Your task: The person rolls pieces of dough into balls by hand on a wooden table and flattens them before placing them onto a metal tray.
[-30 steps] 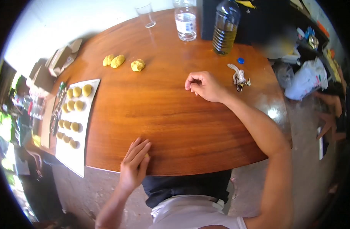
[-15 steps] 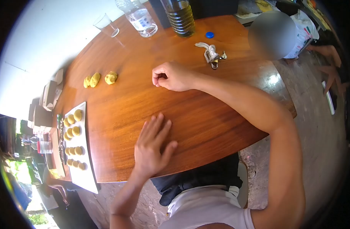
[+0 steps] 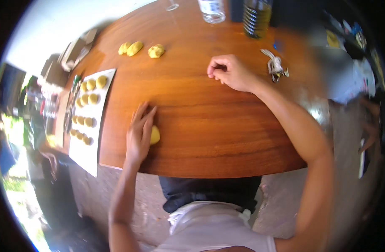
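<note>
Left hand (image 3: 140, 133), flat and fingers together, is now pressing a yellow dough ball (image 3: 154, 135) forward on the round wooden table (image 3: 209, 126); rolling is continuing. Right hand (image 3: 230, 72) is resting loosely fisted beyond the ball.

A key bunch (image 3: 275, 67) lies near the oil bottle (image 3: 257, 14).

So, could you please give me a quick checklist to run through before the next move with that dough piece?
1. Left hand lies flat on the dough ball: ok.
2. Dough ball sits on the table, short of its edge: ok.
3. Right hand loosely closed, resting on the wood; whether it holds anything: cannot tell.
4. White tray has bare space at its near end: ok.
5. Three dough lumps lie apart from both hands: ok.
</note>
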`<state>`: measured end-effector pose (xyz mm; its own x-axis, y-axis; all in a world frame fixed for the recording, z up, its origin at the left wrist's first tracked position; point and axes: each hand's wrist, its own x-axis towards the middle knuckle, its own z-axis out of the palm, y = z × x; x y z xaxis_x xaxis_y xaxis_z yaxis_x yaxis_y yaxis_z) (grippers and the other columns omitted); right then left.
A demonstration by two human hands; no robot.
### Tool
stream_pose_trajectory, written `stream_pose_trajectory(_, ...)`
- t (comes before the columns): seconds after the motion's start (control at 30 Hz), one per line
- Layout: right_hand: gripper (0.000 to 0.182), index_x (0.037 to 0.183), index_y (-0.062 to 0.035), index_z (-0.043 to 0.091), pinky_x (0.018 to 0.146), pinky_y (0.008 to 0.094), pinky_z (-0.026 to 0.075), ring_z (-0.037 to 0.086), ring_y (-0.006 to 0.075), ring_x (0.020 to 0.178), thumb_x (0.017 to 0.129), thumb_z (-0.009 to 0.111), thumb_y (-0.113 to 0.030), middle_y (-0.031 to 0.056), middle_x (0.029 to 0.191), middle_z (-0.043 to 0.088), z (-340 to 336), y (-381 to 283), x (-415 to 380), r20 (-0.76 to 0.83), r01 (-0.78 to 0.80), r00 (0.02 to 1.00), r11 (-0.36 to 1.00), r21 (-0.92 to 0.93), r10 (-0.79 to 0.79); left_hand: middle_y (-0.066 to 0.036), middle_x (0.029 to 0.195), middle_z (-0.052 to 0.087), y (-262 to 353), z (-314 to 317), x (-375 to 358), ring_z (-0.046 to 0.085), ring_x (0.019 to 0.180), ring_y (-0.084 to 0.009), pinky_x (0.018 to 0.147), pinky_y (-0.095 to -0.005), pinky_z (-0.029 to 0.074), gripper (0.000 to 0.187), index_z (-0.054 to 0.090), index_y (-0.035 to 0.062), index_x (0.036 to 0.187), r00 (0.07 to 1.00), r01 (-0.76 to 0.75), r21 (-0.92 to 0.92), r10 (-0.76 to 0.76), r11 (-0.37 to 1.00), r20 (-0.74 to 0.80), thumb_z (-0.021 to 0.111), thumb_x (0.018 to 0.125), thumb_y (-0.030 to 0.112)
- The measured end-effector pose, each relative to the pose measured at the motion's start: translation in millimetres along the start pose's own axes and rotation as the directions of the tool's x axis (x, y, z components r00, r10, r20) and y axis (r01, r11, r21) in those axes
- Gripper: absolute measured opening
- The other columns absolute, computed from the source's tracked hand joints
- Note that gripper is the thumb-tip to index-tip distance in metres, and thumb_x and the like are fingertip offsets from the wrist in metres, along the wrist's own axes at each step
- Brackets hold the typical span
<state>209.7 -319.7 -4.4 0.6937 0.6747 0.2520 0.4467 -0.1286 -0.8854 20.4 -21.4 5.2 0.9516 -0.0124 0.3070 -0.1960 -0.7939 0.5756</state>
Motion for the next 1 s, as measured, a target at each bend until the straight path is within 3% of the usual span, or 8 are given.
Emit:
stream_pose_trajectory(0.13,0.009,0.091,-0.0006,0.064,0.063,0.0243,0.05,0.058,0.0083,0.071,0.092,0.055,0.0,0.003,0.085,0.066,3,-4,-6,-0.051,-0.07,0.996,0.997,-0.045,0.068,-0.024,0.138,0.056,52,43,34,0.05,0.133,-0.0404,0.114,-0.0445,0.039,0.038,0.067,-0.0017,0.121,0.969,-0.232,0.068,0.224,0.97,0.101,0.062,0.097,0.026)
stream_pose_trajectory(0.3,0.011,0.091,-0.0008,0.064,0.063,0.0236,0.05,0.058,0.0073,0.071,0.092,0.054,0.002,0.0026,0.084,0.066,1,-1,-6,-0.081,-0.093,0.992,0.996,-0.001,0.092,-0.021,0.14,0.056,78,39,-16,0.054,0.131,-0.0366,0.112,-0.0477,0.042,0.037,0.067,0.0015,0.122,0.896,-0.434,0.14,0.412,0.89,0.164,0.069,0.089,0.019)
stream_pose_trajectory(0.43,0.012,0.09,-0.0006,0.064,0.062,0.0238,0.05,0.058,0.0074,0.07,0.092,0.053,0.002,0.0027,0.083,0.065,3,-1,-6,-0.103,-0.089,0.991,0.996,0.022,0.091,-0.019,0.139,0.058,55,0,-69,0.053,0.132,-0.0372,0.113,-0.0501,0.041,0.039,0.066,0.0012,0.125,0.936,-0.329,0.204,0.291,0.922,0.197,0.07,0.088,0.014)
stream_pose_trajectory(0.5,0.013,0.09,-0.0008,0.064,0.062,0.0239,0.049,0.057,0.0072,0.071,0.091,0.052,0.003,0.003,0.084,0.065,2,0,-4,-0.091,-0.093,0.991,0.996,0.012,0.094,-0.017,0.138,0.06,30,-11,-80,0.054,0.132,-0.036,0.114,-0.05,0.039,0.04,0.067,0.0013,0.125,0.998,-0.046,0.076,0.042,0.996,0.053,0.071,0.086,0.01)
stream_pose_trajectory(0.57,0.013,0.089,-0.0009,0.065,0.061,0.0237,0.049,0.057,0.0071,0.071,0.091,0.052,0.002,0.003,0.084,0.065,3,-3,-5,-0.095,-0.106,0.99,0.994,0.022,0.108,-0.019,0.139,0.059,2,-22,-60,0.052,0.134,-0.0379,0.115,-0.0483,0.037,0.036,0.067,0.0022,0.127,0.994,-0.093,0.169,0.08,0.981,0.08,0.066,0.092,0.012)
stream_pose_trajectory(0.73,0.013,0.092,-0.0019,0.065,0.062,0.0234,0.048,0.056,0.0069,0.074,0.093,0.052,0.001,0.0027,0.088,0.066,0,-4,0,-0.033,-0.117,0.993,0.992,-0.055,0.116,-0.022,0.145,0.053,-24,12,57,0.043,0.14,-0.0397,0.119,-0.0459,0.03,0.038,0.065,0.0043,0.131,0.986,-0.142,-0.037,0.145,0.989,0.087,0.055,0.101,0.027)
stream_pose_trajectory(0.8,0.013,0.094,-0.0018,0.065,0.064,0.0234,0.049,0.057,0.0069,0.074,0.094,0.052,0.0,0.0032,0.089,0.067,3,5,-3,-0.067,-0.027,0.997,0.999,-0.046,0.024,-0.023,0.15,0.047,-11,37,88,0.035,0.146,-0.0401,0.121,-0.0483,0.025,0.045,0.06,0.0045,0.137,0.952,-0.282,0.172,0.253,0.944,0.172,0.049,0.103,0.033)
stream_pose_trajectory(1.0,0.011,0.089,-0.0001,0.064,0.064,0.0247,0.05,0.058,0.0093,0.072,0.089,0.054,0.002,0.0036,0.082,0.066,3,-5,-5,-0.108,-0.052,0.993,0.998,-0.03,0.048,-0.023,0.149,0.048,47,23,24,0.038,0.144,-0.0407,0.12,-0.0494,0.028,0.05,0.058,0.0035,0.139,0.865,-0.374,-0.045,0.366,0.926,0.344,0.064,0.094,0.025)
